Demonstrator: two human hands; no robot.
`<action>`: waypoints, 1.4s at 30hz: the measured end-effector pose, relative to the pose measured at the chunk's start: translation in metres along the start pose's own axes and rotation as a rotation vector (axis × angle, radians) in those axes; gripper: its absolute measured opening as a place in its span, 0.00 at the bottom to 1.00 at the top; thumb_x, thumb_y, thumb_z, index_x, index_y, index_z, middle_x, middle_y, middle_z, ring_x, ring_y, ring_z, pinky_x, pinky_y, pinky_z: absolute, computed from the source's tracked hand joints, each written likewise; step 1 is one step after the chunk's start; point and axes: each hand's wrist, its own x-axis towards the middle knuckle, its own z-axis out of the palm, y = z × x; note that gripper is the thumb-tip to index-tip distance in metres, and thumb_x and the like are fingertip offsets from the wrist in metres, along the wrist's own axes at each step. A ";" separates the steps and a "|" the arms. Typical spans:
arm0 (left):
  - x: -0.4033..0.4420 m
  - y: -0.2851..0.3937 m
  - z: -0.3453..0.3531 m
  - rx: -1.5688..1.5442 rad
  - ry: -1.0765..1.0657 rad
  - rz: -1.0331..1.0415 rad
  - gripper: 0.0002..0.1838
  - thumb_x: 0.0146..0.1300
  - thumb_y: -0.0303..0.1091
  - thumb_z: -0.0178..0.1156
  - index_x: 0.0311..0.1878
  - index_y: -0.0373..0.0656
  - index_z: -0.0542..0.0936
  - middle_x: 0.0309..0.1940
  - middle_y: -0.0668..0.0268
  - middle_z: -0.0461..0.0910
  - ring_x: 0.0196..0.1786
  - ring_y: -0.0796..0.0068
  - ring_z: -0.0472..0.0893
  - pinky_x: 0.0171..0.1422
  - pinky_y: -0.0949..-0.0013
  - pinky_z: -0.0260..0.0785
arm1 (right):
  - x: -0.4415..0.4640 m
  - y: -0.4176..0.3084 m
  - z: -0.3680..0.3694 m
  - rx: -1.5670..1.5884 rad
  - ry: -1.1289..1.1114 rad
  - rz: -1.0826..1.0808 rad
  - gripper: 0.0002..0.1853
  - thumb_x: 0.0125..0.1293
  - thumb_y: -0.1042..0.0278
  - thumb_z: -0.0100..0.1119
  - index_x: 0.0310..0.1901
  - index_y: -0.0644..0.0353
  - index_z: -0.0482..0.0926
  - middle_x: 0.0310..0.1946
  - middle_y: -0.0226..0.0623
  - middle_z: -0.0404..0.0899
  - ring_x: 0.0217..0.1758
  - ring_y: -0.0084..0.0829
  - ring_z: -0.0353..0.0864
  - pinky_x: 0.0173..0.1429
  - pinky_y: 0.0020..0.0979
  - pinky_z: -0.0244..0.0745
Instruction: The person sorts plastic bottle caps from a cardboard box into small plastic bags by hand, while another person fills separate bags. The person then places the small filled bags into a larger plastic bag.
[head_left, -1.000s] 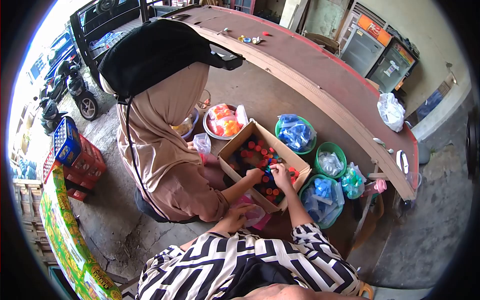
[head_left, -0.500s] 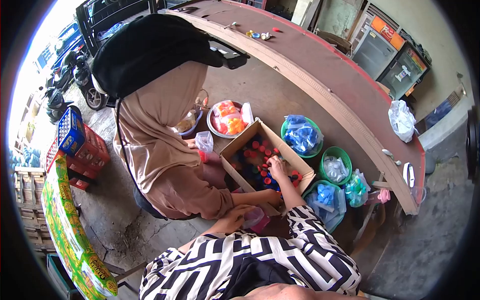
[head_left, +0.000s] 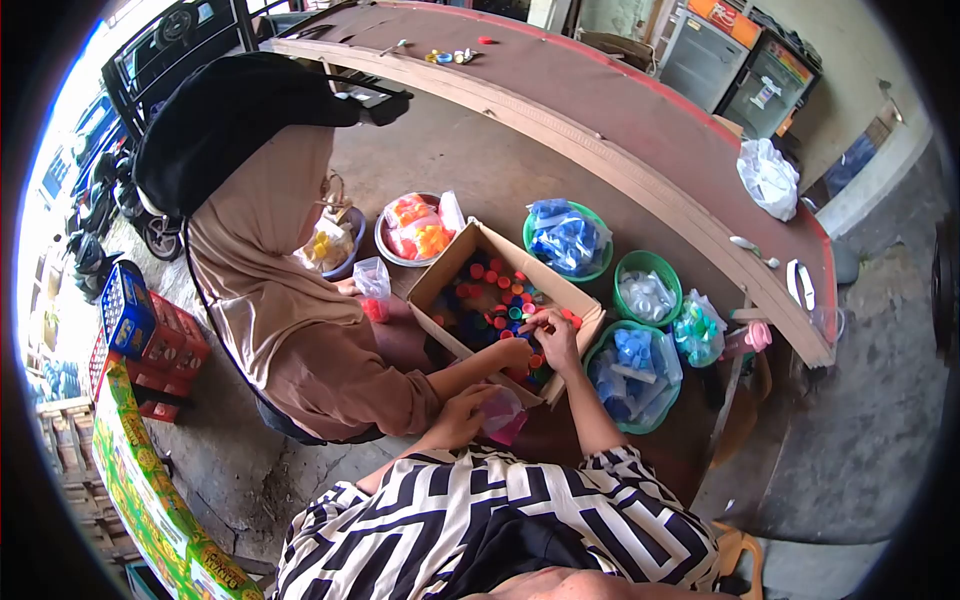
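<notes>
A cardboard box (head_left: 572, 297) holds many loose bottle caps (head_left: 478, 272), mostly red, with blue and green ones among them. My right hand (head_left: 555, 337) is over its near right part, fingers pinched together at the caps; what they hold is hard to make out. My left hand (head_left: 458, 420) grips a clear and pink plastic bag (head_left: 503, 412) just outside the near side of the box. A co-worker's hand (head_left: 513, 356) reaches into the box beside my right hand. The co-worker's other hand holds up a clear bag with red caps (head_left: 374, 300).
Beyond the box are a basin of bagged orange and red caps (head_left: 384, 243) and a bowl (head_left: 352, 260). Right of it stand green baskets (head_left: 607, 262) with bagged caps. A long brown table (head_left: 640, 120) runs behind; drink crates (head_left: 180, 345) stand left.
The view has shifted, moving the scene leftward. My right hand has drawn back toward the box's near right side. The co-worker's hand has moved farther into the box.
</notes>
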 end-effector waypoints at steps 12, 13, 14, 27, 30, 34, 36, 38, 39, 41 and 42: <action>0.015 0.002 0.023 0.015 -0.079 0.026 0.30 0.54 0.17 0.48 0.64 0.38 0.71 0.62 0.58 0.71 0.40 0.73 0.80 0.46 0.73 0.71 | -0.127 -0.069 0.006 0.085 0.077 0.095 0.10 0.55 0.86 0.62 0.36 0.61 0.76 0.39 0.34 0.79 0.41 0.25 0.80 0.43 0.27 0.75; 0.016 -0.002 0.024 0.012 -0.082 0.075 0.30 0.54 0.17 0.49 0.64 0.38 0.71 0.62 0.58 0.70 0.39 0.74 0.79 0.46 0.73 0.71 | -0.129 -0.070 0.006 0.085 0.083 0.098 0.10 0.55 0.86 0.62 0.36 0.61 0.76 0.39 0.34 0.79 0.41 0.25 0.80 0.43 0.27 0.75; 0.018 -0.004 0.026 0.010 -0.084 0.125 0.30 0.54 0.17 0.49 0.64 0.38 0.71 0.63 0.58 0.70 0.39 0.75 0.79 0.45 0.73 0.71 | -0.129 -0.071 0.005 -0.021 0.055 -0.003 0.09 0.56 0.85 0.61 0.37 0.61 0.78 0.40 0.35 0.78 0.40 0.27 0.80 0.42 0.27 0.75; 0.037 0.012 0.028 0.070 -0.077 0.065 0.31 0.54 0.15 0.49 0.64 0.42 0.73 0.58 0.62 0.74 0.40 0.75 0.79 0.43 0.75 0.71 | -0.039 0.017 -0.030 -0.286 0.062 0.036 0.07 0.61 0.79 0.56 0.38 0.61 0.81 0.38 0.39 0.79 0.40 0.36 0.80 0.41 0.32 0.75; 0.039 0.012 0.027 0.035 -0.153 -0.019 0.30 0.54 0.16 0.47 0.63 0.42 0.73 0.58 0.58 0.74 0.39 0.71 0.82 0.40 0.72 0.76 | 0.007 0.051 -0.021 -0.465 -0.010 0.049 0.08 0.61 0.78 0.54 0.41 0.63 0.80 0.41 0.45 0.78 0.45 0.45 0.79 0.50 0.38 0.74; 0.048 -0.011 0.029 0.149 -0.033 0.322 0.30 0.54 0.16 0.47 0.63 0.42 0.73 0.58 0.56 0.73 0.34 0.70 0.84 0.38 0.71 0.77 | 0.052 0.081 -0.004 -0.670 -0.044 -0.011 0.12 0.64 0.75 0.52 0.46 0.59 0.81 0.47 0.45 0.76 0.51 0.45 0.77 0.55 0.40 0.73; 0.047 -0.021 0.025 0.074 -0.046 0.265 0.30 0.55 0.16 0.47 0.63 0.42 0.73 0.58 0.56 0.74 0.35 0.70 0.84 0.39 0.70 0.77 | 0.063 0.088 0.001 -0.776 -0.070 -0.013 0.12 0.65 0.74 0.51 0.47 0.58 0.81 0.49 0.43 0.76 0.52 0.45 0.77 0.56 0.40 0.73; 0.048 0.005 0.017 0.062 -0.102 0.053 0.29 0.55 0.16 0.47 0.63 0.43 0.74 0.57 0.56 0.74 0.42 0.68 0.83 0.45 0.69 0.77 | 0.071 0.101 0.005 -0.975 -0.149 0.017 0.13 0.66 0.70 0.50 0.48 0.54 0.81 0.51 0.40 0.74 0.54 0.43 0.76 0.56 0.41 0.74; 0.049 0.012 0.014 0.081 -0.086 0.058 0.30 0.54 0.16 0.47 0.63 0.43 0.74 0.57 0.55 0.75 0.46 0.66 0.82 0.48 0.68 0.76 | 0.071 0.101 0.006 -0.972 -0.154 0.010 0.13 0.66 0.70 0.50 0.48 0.54 0.81 0.51 0.40 0.74 0.54 0.43 0.76 0.56 0.41 0.74; 0.051 0.006 0.014 0.079 -0.096 0.058 0.30 0.54 0.16 0.49 0.63 0.44 0.74 0.57 0.55 0.75 0.45 0.65 0.83 0.48 0.69 0.75 | 0.068 0.100 0.007 -0.926 -0.153 0.110 0.13 0.64 0.71 0.50 0.47 0.53 0.81 0.49 0.40 0.73 0.53 0.43 0.77 0.54 0.41 0.75; 0.053 0.004 0.016 0.119 -0.075 0.118 0.31 0.53 0.17 0.49 0.63 0.45 0.75 0.56 0.55 0.75 0.46 0.63 0.83 0.49 0.68 0.75 | 0.067 0.103 0.006 -0.951 -0.125 0.033 0.10 0.64 0.72 0.50 0.45 0.54 0.78 0.47 0.40 0.73 0.52 0.43 0.77 0.52 0.41 0.77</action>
